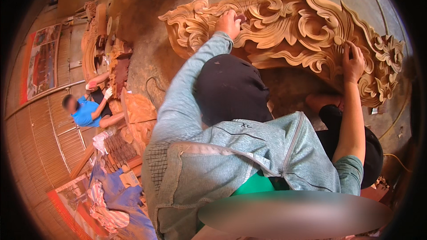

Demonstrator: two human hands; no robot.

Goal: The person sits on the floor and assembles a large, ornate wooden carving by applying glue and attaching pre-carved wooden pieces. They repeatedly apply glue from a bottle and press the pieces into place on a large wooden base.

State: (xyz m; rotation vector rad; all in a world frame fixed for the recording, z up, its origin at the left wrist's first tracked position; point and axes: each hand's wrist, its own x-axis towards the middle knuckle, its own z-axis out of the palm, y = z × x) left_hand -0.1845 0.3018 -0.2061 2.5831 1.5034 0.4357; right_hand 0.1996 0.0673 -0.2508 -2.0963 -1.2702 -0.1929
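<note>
Carved wooden panel (289, 29) lies before the person, relief apparently cut throughout, any coating seemingly yet to come; left hand (228, 25) has fingers pinching a small dark pad (240, 18) over it, right hand (354, 63) rests slightly spread fingers on it; work remaining, cannot tell

"How's the light?"
"Warm, fairly bright over my fingers (356, 52); deep shadow (289, 85) below the carving (287, 31) they touch."
"Blur?"
"A smeared oval (293, 214) below them; far left, wall (33, 151) lines bow toward the black rim (11, 0)."
</note>
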